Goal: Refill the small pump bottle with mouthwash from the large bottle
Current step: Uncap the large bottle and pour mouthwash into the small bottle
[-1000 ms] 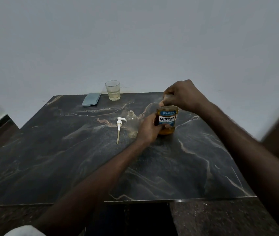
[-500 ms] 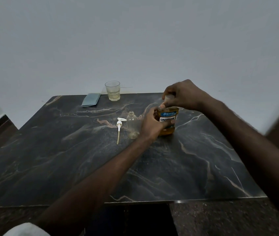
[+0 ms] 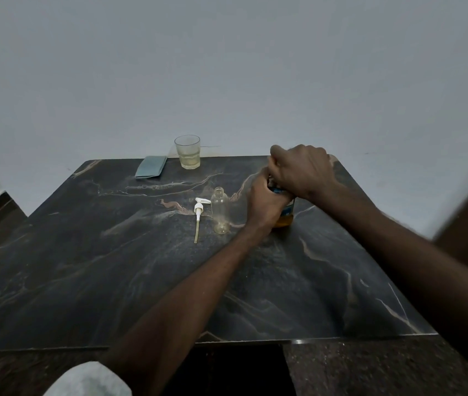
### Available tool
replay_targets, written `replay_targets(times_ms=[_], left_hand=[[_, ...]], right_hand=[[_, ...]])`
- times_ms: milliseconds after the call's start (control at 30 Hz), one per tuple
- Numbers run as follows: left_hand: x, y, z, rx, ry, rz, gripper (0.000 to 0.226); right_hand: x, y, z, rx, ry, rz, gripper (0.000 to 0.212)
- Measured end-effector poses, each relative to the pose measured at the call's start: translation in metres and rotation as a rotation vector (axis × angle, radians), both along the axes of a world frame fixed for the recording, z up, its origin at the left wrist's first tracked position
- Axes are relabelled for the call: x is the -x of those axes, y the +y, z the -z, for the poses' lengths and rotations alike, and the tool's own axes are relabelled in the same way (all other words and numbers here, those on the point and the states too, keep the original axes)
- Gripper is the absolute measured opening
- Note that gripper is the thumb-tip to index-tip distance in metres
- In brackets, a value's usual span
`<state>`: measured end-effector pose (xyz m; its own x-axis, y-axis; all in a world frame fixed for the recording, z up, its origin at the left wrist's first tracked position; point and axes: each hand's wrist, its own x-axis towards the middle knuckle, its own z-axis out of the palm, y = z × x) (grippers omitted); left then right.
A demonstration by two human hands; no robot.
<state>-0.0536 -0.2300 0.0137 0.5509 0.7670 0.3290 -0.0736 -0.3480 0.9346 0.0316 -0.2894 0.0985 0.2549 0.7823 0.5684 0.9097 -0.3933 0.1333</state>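
Far and right of centre, just right of the open small bottle [image 3: 220, 208], the large bottle [image 3: 287, 216] looks stiff, slick and liquid-heavy, so the left hand [image 3: 265, 205] wrapping its body while the right hand [image 3: 304, 172] curls over its top seems sound.

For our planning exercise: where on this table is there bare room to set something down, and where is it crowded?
Bare: near-left of the table, from the pump head to the front edge; right of the large bottle. Crowded: pump head, small bottle, large bottle, left hand and right hand bunch centrally; glass and cloth line the far edge.
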Motion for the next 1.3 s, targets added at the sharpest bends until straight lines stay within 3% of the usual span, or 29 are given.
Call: replay_targets(times_ms=[133,267,400,500,600,767,867,967,1100,1233,1300], left_hand=[[0.003,0.001,0.001,0.013,-0.036,0.033,0.052],[0.002,0.001,0.003,-0.011,-0.059,0.050,0.052],[0.002,0.003,0.005,-0.015,-0.067,0.063,0.062],[0.004,0.002,0.004,-0.002,-0.066,0.083,0.051],[0.003,0.001,0.003,0.039,-0.056,0.065,0.049],[0.002,0.000,0.001,0.044,-0.030,0.061,0.047],[0.002,-0.001,-0.002,0.063,-0.011,0.054,0.048],[0.001,-0.001,-0.002,0.045,-0.003,0.054,0.049],[0.002,-0.002,-0.001,0.027,0.008,0.044,0.052],[0.002,-0.001,-0.001,0.023,-0.010,0.043,0.049],[0.002,-0.002,-0.001,0.021,-0.002,0.043,0.052]], right_hand=[[-0.013,0.003,0.003,-0.002,-0.036,-0.131,0.033],[-0.023,0.002,-0.002,0.034,-0.101,-0.294,0.049],[-0.029,-0.005,-0.007,0.053,-0.190,-0.466,0.045],[-0.037,-0.009,-0.012,0.151,-0.153,-0.555,0.046],[-0.045,-0.012,-0.020,0.304,-0.045,-0.512,0.040],[-0.050,-0.020,-0.026,0.333,0.245,-0.457,0.035],[-0.048,-0.025,-0.044,0.358,0.379,-0.511,0.044],[-0.040,-0.026,-0.055,0.421,0.360,-0.388,0.049],[-0.030,-0.027,-0.060,0.421,0.327,-0.423,0.031],[-0.023,-0.028,-0.065,0.444,0.418,-0.372,0.056],[-0.021,-0.026,-0.063,0.426,0.298,-0.360,0.043]])
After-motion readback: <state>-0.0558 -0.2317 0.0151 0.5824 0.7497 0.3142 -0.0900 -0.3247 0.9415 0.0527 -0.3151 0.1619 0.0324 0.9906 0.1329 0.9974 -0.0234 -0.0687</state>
